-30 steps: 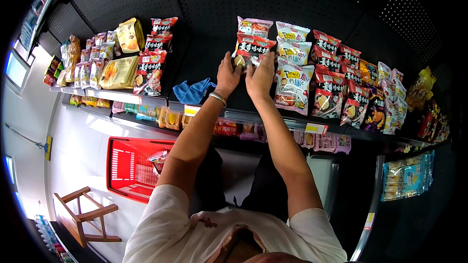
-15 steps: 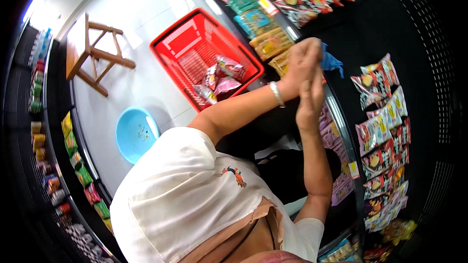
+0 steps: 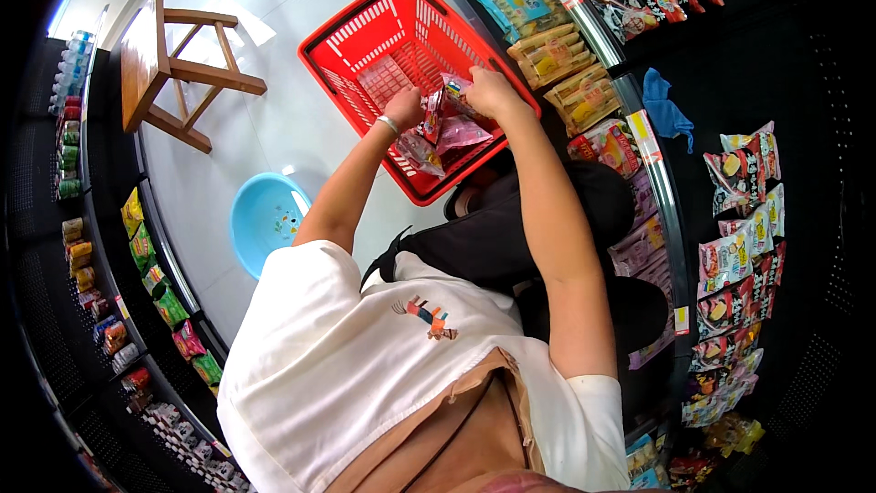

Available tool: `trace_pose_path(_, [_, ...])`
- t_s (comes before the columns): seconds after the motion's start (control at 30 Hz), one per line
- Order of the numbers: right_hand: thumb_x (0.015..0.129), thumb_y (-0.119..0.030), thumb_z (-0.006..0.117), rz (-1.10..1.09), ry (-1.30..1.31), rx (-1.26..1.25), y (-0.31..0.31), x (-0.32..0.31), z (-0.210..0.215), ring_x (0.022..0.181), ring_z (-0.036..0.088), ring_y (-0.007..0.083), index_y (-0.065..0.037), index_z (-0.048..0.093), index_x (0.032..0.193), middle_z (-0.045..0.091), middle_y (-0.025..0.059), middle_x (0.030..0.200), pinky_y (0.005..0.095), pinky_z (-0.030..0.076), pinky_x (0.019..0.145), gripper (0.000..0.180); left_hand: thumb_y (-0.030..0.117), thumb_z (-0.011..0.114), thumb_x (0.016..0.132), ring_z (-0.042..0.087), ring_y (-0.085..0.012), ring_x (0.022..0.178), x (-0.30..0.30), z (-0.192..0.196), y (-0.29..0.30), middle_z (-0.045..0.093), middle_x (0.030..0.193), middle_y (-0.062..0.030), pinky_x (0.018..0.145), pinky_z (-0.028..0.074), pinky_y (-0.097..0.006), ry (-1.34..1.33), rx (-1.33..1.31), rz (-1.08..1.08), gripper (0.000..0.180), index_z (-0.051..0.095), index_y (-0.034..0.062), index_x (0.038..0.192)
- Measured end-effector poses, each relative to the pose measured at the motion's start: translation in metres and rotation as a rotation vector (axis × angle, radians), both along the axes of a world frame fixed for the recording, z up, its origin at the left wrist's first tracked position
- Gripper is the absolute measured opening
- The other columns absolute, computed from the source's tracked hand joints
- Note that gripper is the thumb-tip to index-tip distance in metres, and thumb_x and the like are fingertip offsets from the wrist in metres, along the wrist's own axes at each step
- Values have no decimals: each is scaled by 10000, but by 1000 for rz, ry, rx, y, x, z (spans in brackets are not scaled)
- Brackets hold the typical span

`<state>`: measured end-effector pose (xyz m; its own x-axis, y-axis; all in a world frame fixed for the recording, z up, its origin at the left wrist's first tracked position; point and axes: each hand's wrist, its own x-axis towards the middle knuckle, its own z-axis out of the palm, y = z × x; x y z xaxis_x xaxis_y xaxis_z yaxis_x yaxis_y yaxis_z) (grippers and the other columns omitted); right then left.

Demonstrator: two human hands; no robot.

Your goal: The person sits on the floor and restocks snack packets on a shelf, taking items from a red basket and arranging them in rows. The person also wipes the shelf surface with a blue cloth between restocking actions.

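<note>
Both my hands are inside the red shopping basket on the floor, among several snack bags. My left hand, with a bracelet at the wrist, is closed on the edge of a red snack bag. My right hand is curled closed at the basket's right side, on a pink-and-silver snack bag; its fingertips are partly hidden. Below and between the hands lie a pink bag and a silvery bag.
A blue cloth lies on the black shelf at right, beside rows of snack bags. Packs of biscuits fill the lower shelf. A light-blue basin and a wooden stool stand on the floor at left.
My hands, together near the right shelf before, have moved left and down into the basket and come apart. The blue cloth, partly hidden behind them earlier, now lies fully visible on the shelf.
</note>
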<state>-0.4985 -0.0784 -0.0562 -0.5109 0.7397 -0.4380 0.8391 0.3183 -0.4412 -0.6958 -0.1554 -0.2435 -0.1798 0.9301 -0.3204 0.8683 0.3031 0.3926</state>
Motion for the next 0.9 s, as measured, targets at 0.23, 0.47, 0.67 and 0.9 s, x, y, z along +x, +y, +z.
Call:
trace_pose_path(0.23, [872, -143, 548, -16, -294, -218, 16, 15, -62, 1253, 548, 395, -6, 638, 1234, 562, 264, 1334, 483, 467, 1022, 397, 89, 616, 785, 539, -402, 1222, 4, -19, 32, 533, 1336, -245, 1012, 467, -453, -210, 260, -85, 602, 470, 36, 1366])
trace_pose_path(0.47, [862, -119, 540, -153, -191, -227, 21, 16, -84, 1304, 496, 401, 63, 529, 1329, 499, 294, 1393, 474, 424, 1078, 502, 216, 798, 699, 601, -321, 1164, 26, 2, 59, 638, 1223, -179, 962, 495, -405, -477, 172, -56, 662, 575, 81, 1308])
trace_pose_path(0.67, [833, -218, 639, -241, -75, -130, 22, 22, -89, 1316, 483, 384, 43, 470, 1368, 511, 282, 1384, 455, 416, 1084, 619, 83, 763, 686, 644, -280, 1079, 34, 9, 70, 691, 1093, -130, 902, 515, -365, -184, 236, -347, 429, 685, 76, 1108])
trace_pose_path(0.9, [720, -397, 833, -326, 199, -277, 30, 49, -55, 1148, 622, 307, -20, 531, 1291, 612, 247, 1260, 426, 504, 934, 748, 48, 670, 846, 684, -206, 861, 25, 60, 81, 713, 970, -98, 774, 547, -345, -764, 349, -66, 271, 643, -25, 1105])
